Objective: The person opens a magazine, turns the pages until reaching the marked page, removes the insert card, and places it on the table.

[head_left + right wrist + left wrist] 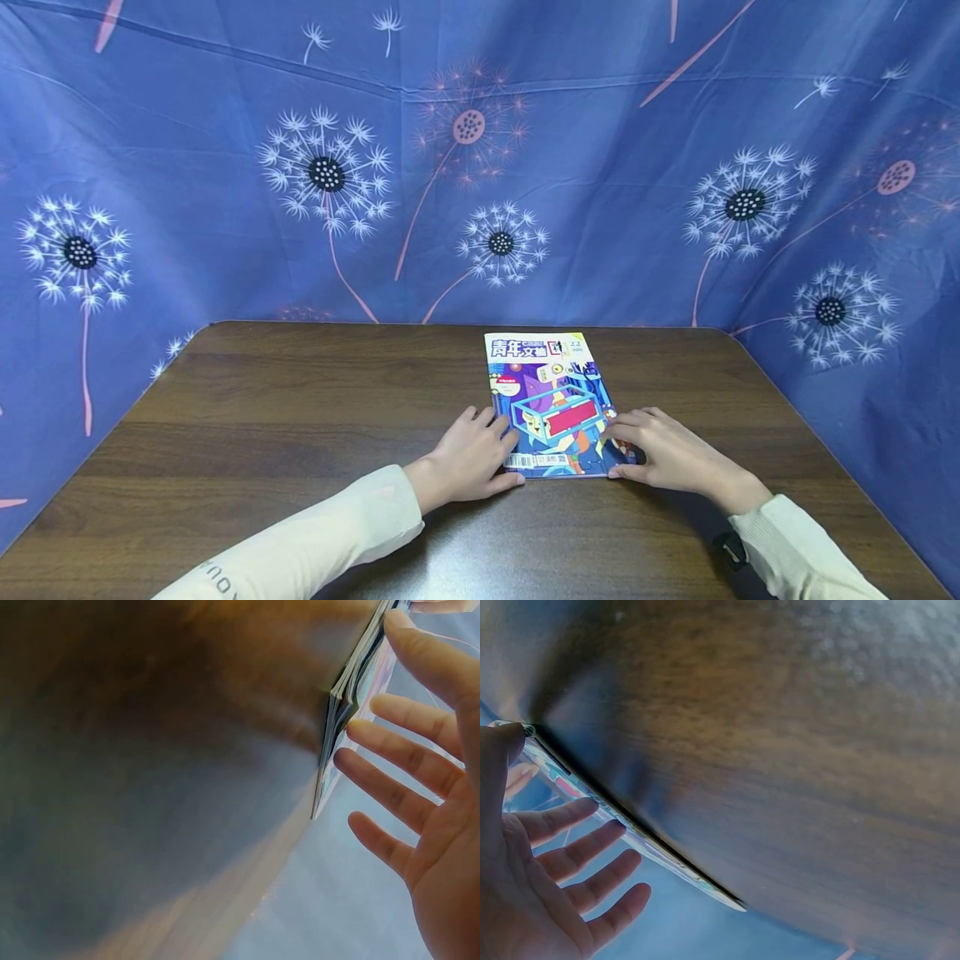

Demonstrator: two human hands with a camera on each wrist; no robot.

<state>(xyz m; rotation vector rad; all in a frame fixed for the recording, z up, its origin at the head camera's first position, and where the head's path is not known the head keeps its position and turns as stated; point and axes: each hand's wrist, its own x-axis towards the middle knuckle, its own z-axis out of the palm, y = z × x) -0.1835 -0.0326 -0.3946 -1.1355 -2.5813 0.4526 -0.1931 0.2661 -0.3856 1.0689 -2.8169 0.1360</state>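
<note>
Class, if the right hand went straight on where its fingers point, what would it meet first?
The magazine, most likely at its right side; the right hand points left across it and seems to touch it, though depth is unclear.

Your head camera looks from above and farthest back, forward and down across the dark brown wood-grain table (300, 392) to the blue fabric backdrop with dandelion prints (600, 167). Your two wrist cameras sit close in, one facing the palm side of your bare left hand (471, 457), the other that of your bare right hand (663, 452); both views are steeply tilted. All three share the thin, colourful paper magazine (557, 408), edge-on at the wrists.
</note>
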